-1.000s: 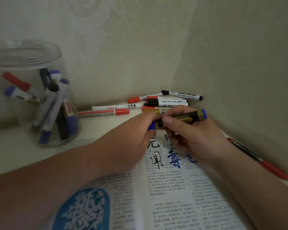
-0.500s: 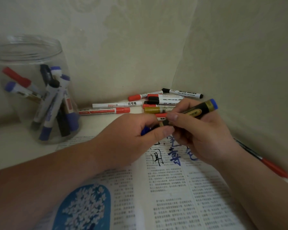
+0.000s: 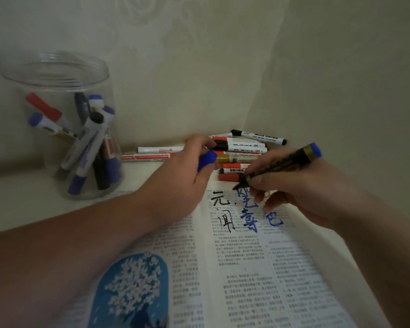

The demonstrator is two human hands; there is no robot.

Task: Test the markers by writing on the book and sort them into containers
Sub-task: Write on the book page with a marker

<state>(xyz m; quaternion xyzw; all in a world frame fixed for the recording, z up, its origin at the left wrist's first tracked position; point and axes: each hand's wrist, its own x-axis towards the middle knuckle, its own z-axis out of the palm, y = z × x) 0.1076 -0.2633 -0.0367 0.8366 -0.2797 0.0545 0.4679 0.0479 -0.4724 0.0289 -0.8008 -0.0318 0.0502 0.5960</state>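
Cream walls [image 3: 199,67] corner the desk [image 3: 21,200], and it looks mid-job: left hand [image 3: 182,176] holds a blue cap [image 3: 207,159], right hand [image 3: 301,192] grips the uncapped marker [image 3: 282,165] over the scribbled book [image 3: 246,268], jar [image 3: 57,74] left of both hands part-filled, pile [image 3: 244,147] just beyond them likely untested.

Your right hand [image 3: 301,188] pinches the black-and-gold marker [image 3: 287,163], uncapped, blue butt end up. Its dark tip is down at the top of the open book [image 3: 246,268], right by the blue characters [image 3: 249,218]; can't tell if it's actually on the paper. Your left hand [image 3: 180,178] grips the blue cap [image 3: 207,159], just beside the loose markers [image 3: 243,147] piled in the corner. Black characters [image 3: 223,211] sit left of the blue ones. The clear jar [image 3: 57,74], well off to the left, has several markers leaning inside.
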